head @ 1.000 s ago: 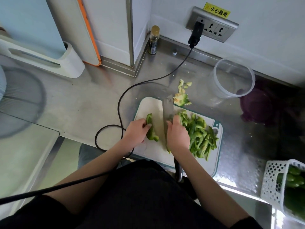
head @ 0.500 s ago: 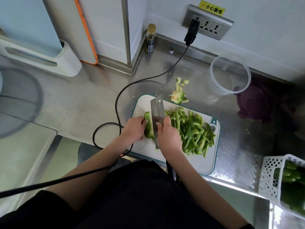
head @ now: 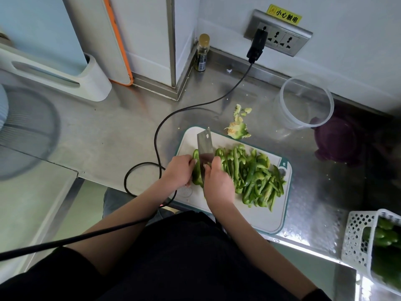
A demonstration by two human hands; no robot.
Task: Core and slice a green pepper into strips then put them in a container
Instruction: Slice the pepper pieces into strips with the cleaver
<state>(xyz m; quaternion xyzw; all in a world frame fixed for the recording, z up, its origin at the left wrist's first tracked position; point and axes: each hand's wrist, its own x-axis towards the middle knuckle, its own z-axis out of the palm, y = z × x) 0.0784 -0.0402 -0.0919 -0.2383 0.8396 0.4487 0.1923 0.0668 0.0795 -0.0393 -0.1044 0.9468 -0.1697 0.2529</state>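
Green pepper piece (head: 197, 170) on the cutting board (head: 256, 220): my left hand (head: 180, 170) pins it, right hand (head: 218, 183) grips the cleaver (head: 205, 146). I'd keep fingertips tucked, cuts narrow and even.

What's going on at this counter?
A person is slicing a green pepper on a cutting board. The left hand holds the last uncut pepper piece while the right hand grips a cleaver. A pile of strips lies beside the blade. The clear container is empty.
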